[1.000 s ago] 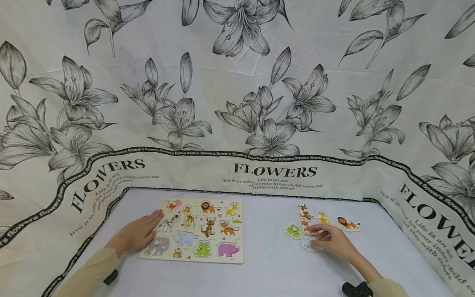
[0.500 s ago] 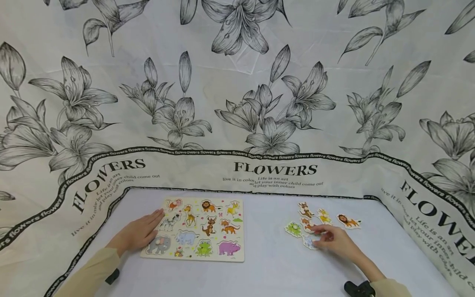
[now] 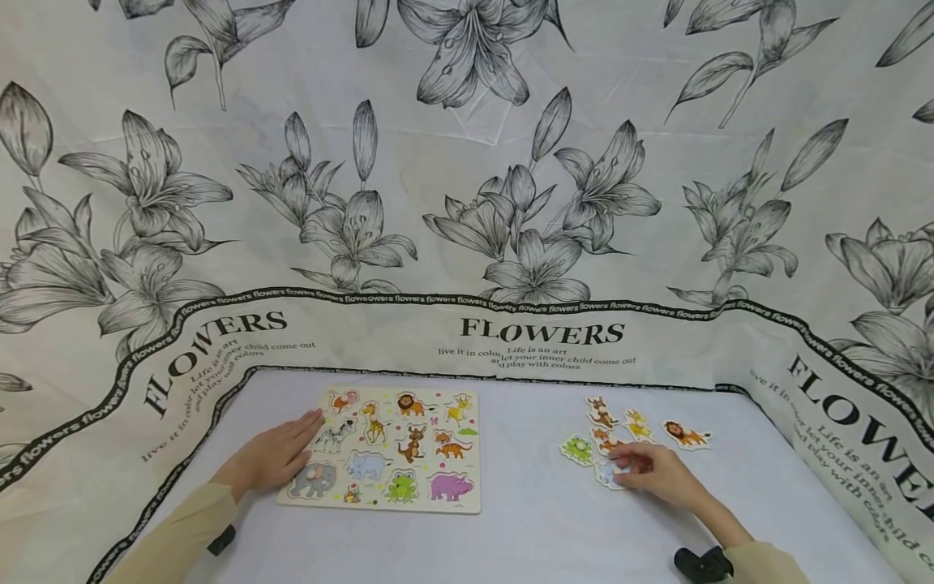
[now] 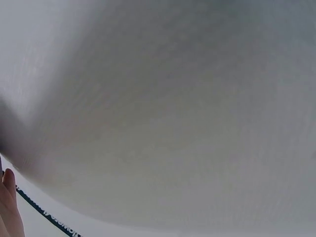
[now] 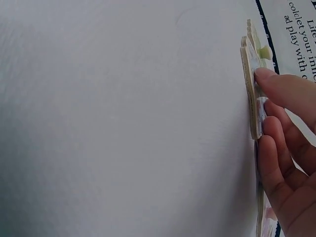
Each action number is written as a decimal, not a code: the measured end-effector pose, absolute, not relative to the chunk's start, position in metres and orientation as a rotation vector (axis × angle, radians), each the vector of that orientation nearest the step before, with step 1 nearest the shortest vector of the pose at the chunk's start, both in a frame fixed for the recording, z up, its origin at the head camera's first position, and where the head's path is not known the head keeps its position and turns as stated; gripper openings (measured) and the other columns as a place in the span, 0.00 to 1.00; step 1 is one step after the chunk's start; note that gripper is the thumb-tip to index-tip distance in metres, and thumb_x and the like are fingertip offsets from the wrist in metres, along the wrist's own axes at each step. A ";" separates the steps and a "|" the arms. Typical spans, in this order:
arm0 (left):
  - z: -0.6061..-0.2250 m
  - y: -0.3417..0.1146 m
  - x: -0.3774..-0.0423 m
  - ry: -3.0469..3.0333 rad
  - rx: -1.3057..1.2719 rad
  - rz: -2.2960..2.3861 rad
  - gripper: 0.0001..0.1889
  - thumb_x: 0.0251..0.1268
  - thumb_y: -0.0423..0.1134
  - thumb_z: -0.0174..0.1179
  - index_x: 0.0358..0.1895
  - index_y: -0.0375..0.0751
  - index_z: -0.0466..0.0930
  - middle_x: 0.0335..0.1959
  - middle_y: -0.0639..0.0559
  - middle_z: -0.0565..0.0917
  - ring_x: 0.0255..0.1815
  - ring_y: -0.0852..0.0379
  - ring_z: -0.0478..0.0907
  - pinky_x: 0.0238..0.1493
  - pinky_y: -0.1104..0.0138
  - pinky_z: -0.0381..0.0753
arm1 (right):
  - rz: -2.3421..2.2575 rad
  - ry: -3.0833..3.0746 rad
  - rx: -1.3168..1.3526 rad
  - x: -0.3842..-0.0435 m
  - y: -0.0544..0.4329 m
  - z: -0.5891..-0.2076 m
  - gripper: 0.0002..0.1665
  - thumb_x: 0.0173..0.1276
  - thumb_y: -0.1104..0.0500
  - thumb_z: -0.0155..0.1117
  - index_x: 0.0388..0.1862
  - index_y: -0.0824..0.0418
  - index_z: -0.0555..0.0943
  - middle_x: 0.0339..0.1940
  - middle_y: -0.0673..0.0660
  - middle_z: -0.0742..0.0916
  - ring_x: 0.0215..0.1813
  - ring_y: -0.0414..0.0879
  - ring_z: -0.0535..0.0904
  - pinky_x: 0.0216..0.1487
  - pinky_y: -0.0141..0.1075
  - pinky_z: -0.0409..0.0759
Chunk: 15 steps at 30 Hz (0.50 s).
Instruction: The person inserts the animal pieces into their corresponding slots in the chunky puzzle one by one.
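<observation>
A person's left hand point(image 3: 272, 456) rests, fingers straight, on the left edge of a puzzle board point(image 3: 421, 468), probably steadying it; across the worktop point(image 3: 525, 454), the right hand point(image 3: 660, 477) pinches a blue animal piece point(image 3: 606, 474) (thumb opposing fingers, apt for something thin) near a frog piece point(image 3: 577, 451).

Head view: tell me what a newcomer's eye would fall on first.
Probably the big black-and-white flowers printed on the cloth filling the background. Next, the colorful animal puzzle board, left of center on the table, with the left hand at its left edge. Then the loose animal pieces toward the right, where the right hand pinches a pale blue piece.
</observation>
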State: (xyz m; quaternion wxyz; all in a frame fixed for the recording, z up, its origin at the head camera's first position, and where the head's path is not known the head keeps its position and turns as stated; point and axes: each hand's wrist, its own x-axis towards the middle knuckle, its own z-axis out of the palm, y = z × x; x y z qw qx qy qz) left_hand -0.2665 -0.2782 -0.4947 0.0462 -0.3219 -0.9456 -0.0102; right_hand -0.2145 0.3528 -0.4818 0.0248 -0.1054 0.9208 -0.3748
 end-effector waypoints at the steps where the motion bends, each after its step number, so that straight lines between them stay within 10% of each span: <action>1: -0.495 -0.278 -0.267 -2.891 -0.981 -0.028 0.28 0.72 0.43 0.46 0.70 0.28 0.61 0.72 0.36 0.63 0.72 0.40 0.62 0.71 0.53 0.66 | -1.145 2.846 -0.325 -0.215 0.352 -0.481 0.23 0.56 0.56 0.74 0.50 0.64 0.83 0.36 0.54 0.86 0.30 0.33 0.73 0.28 0.27 0.75; 15: -0.496 -0.277 -0.266 -2.845 -0.993 -0.049 0.28 0.72 0.43 0.48 0.68 0.27 0.64 0.71 0.35 0.66 0.70 0.39 0.65 0.68 0.52 0.70 | -1.018 2.860 -0.266 -0.216 0.352 -0.480 0.18 0.56 0.54 0.74 0.42 0.62 0.86 0.31 0.49 0.85 0.30 0.33 0.72 0.29 0.27 0.74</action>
